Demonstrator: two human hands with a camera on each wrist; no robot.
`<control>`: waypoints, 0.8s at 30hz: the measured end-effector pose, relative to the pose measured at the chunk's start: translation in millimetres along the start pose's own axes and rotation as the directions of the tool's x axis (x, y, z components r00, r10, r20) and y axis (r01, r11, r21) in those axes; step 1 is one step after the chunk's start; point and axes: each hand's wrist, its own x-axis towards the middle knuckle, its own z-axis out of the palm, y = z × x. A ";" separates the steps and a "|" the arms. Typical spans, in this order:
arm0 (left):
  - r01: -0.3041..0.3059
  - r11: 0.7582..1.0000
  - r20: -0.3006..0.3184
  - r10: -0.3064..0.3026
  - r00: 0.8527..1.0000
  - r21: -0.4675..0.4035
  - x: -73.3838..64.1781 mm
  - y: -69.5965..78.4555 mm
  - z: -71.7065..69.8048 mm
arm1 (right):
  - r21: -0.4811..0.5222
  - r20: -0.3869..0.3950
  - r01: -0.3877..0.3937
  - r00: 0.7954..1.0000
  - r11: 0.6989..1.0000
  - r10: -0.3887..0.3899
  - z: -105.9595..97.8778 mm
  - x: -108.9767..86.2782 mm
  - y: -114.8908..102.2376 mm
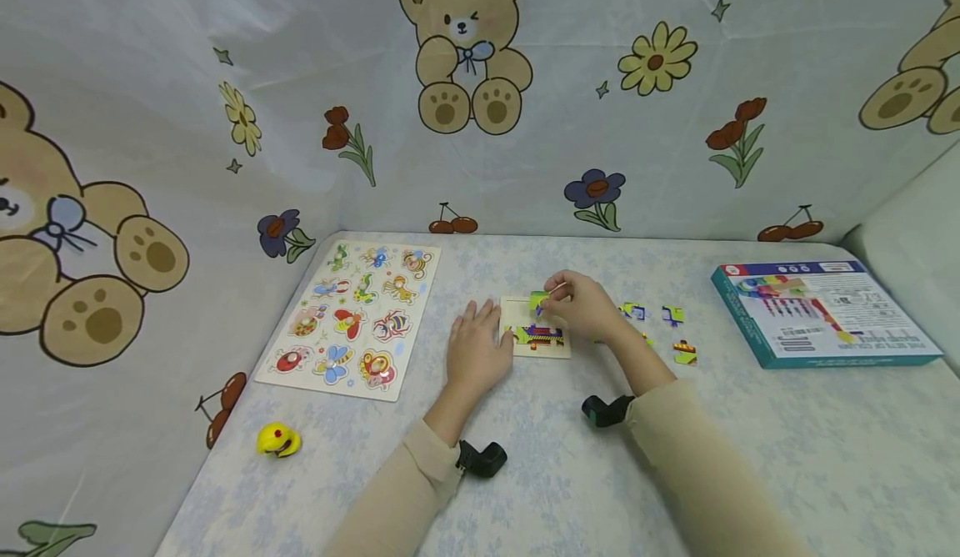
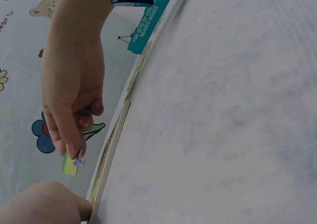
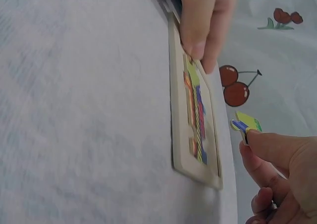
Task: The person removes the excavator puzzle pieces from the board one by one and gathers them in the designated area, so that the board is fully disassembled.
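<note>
My right hand (image 1: 585, 303) pinches a yellow-green jigsaw piece (image 3: 249, 121) with blue marks between thumb and fingertips, held above a small wooden puzzle board (image 1: 543, 354). My left hand (image 1: 478, 353) rests along the board's left side, fingers extended and thumb on its edge. Fitted pieces (image 1: 536, 338) form a colourful strip along the lower part of the board's recess. Right of the board, several loose jigsaw pieces (image 1: 672, 315) lie on the table, some partly hidden behind the right hand and wrist.
A large insect picture board (image 1: 352, 315) lies at the left. In front of it sits a small yellow toy (image 1: 278, 439). A flat teal-edged box (image 1: 825, 311) is at the far right. A bear-patterned cloth (image 1: 570, 140) hangs behind the table.
</note>
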 end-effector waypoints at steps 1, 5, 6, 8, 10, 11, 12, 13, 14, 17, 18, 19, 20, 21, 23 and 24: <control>0.000 1.000 -0.002 0.000 1.000 -0.003 -0.1 0.0 0.3 | -0.006 -0.008 -0.013 1.000 1.000 0.013 -4.9 -1.0 3.2; 0.002 1.000 -0.001 -0.002 1.000 0.000 -0.7 0.3 0.4 | -0.023 -0.031 -0.056 0.998 0.998 0.056 -24.9 -5.6 16.0; 0.003 1.000 -0.001 -0.003 1.000 0.003 -0.8 0.4 0.4 | -0.027 -0.035 -0.066 0.997 0.997 0.065 -29.9 -6.9 19.4; 0.002 1.000 -0.002 -0.002 1.000 0.009 -0.8 0.5 0.3 | -0.041 -0.047 -0.083 0.996 0.996 0.081 -39.1 -9.5 25.4; -0.002 1.000 -0.005 0.002 1.000 0.011 -1.0 0.3 0.4 | -0.058 -0.058 -0.105 0.993 0.993 0.102 -46.4 -11.3 31.5; -0.005 1.000 -0.007 0.005 1.000 0.011 -1.2 0.3 0.1 | -0.069 -0.061 -0.115 0.992 0.991 0.110 -49.2 -12.2 33.8; -0.008 1.000 -0.010 0.008 1.000 0.010 -1.5 0.2 -0.1 | -0.074 -0.061 -0.129 0.990 0.989 0.125 -51.5 -12.8 35.9; -0.012 1.000 -0.013 0.012 1.000 0.009 -1.6 0.1 -0.3 | -0.081 -0.060 -0.141 0.989 0.987 0.136 -53.4 -13.2 37.8; -0.015 1.000 -0.016 0.015 1.000 0.007 -2.0 0.2 -0.8 | -0.088 -0.057 -0.150 0.988 0.985 0.146 -54.8 -13.5 39.5; -0.019 1.000 -0.020 0.019 1.000 0.002 -2.7 0.7 -1.9 | -0.091 -0.046 -0.174 0.984 0.981 0.170 -57.3 -14.3 41.7; -0.019 1.000 -0.019 0.019 1.000 0.001 -2.7 0.8 -2.2 | -0.092 -0.044 -0.178 0.984 0.980 0.175 -57.8 -14.4 42.1; -0.019 1.000 -0.020 0.019 1.000 -0.001 -2.7 0.9 -2.3 | -0.095 -0.042 -0.178 0.984 0.979 0.175 -58.1 -14.5 42.3; -0.019 1.000 -0.021 0.019 1.000 -0.003 -2.7 1.0 -2.3 | -0.097 -0.042 -0.179 0.984 0.979 0.176 -58.3 -14.7 42.2; -0.019 1.000 -0.022 0.019 1.000 -0.004 -2.7 1.0 -2.1 | -0.099 -0.043 -0.181 0.983 0.979 0.177 -58.5 -14.8 42.2; -0.022 1.000 -0.027 0.021 0.999 -0.006 -2.5 0.7 -1.5 | -0.110 -0.044 -0.185 0.982 0.977 0.181 -58.5 -14.9 42.6; -0.023 1.000 -0.030 0.023 0.999 -0.006 -2.4 0.4 -1.1 | -0.117 -0.045 -0.188 0.982 0.975 0.184 -58.4 -14.7 43.2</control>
